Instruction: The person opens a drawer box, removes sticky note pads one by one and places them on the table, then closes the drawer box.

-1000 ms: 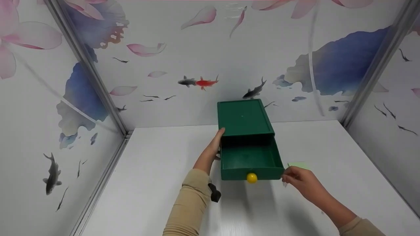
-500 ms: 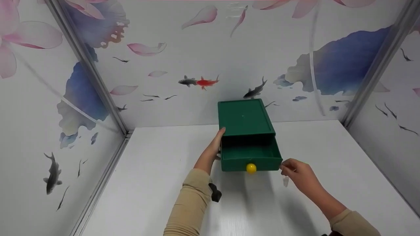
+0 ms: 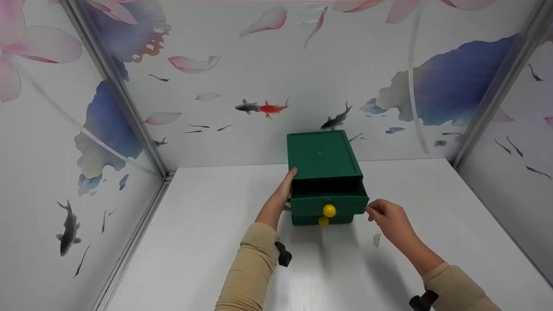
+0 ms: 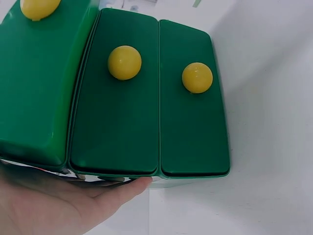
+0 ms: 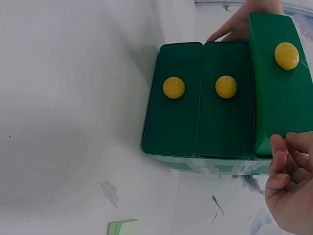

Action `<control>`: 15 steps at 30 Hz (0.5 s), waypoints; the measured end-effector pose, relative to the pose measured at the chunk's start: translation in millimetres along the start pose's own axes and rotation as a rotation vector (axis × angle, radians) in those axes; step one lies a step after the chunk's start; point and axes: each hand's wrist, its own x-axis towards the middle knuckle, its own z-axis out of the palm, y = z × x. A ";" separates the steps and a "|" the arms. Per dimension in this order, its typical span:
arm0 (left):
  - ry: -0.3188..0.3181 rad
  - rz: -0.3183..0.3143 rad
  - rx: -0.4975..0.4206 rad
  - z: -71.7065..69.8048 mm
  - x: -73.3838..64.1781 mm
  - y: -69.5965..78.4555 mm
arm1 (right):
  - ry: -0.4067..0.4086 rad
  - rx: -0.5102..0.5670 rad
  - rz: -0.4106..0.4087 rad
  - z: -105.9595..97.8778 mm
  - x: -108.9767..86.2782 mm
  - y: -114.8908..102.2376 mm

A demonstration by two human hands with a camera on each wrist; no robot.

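Note:
A green three-drawer cabinet [image 3: 322, 153] with yellow ball knobs stands against the back wall. Its top drawer [image 3: 307, 206] sticks part way out, while the middle drawer [image 5: 225, 127] and bottom drawer [image 5: 171, 122] are pushed in. My left hand [image 3: 283, 190] lies along the cabinet's left side, fingers extended against it in the left wrist view. At the top drawer's right front corner, my right hand [image 3: 391, 218] touches with its fingertips, the fingers loosely bent. The right wrist view shows nothing enclosed in that hand [image 5: 296, 186]. The drawer's inside is mostly dark.
A light green pad [image 5: 122, 227] lies on the white table [image 3: 207, 242] right of the cabinet. Near it is a small grey patch [image 3: 376, 239], its nature unclear. Patterned panels [image 3: 207, 90] with metal corner rails [image 3: 149, 147] enclose the table.
The top drawer has slid back into the cabinet by more than half, uncovering the knob below. My right hand has moved forward with it. My left hand has stayed put.

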 end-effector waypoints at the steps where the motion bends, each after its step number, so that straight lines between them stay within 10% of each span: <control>1: 0.000 -0.001 -0.001 -0.1 0.0 0.3 | 0.002 -0.002 0.002 0.0 1.7 -1.0; 15: -0.004 -0.010 -0.010 -0.3 -0.6 0.9 | 0.023 -0.038 0.041 3.9 22.0 -7.6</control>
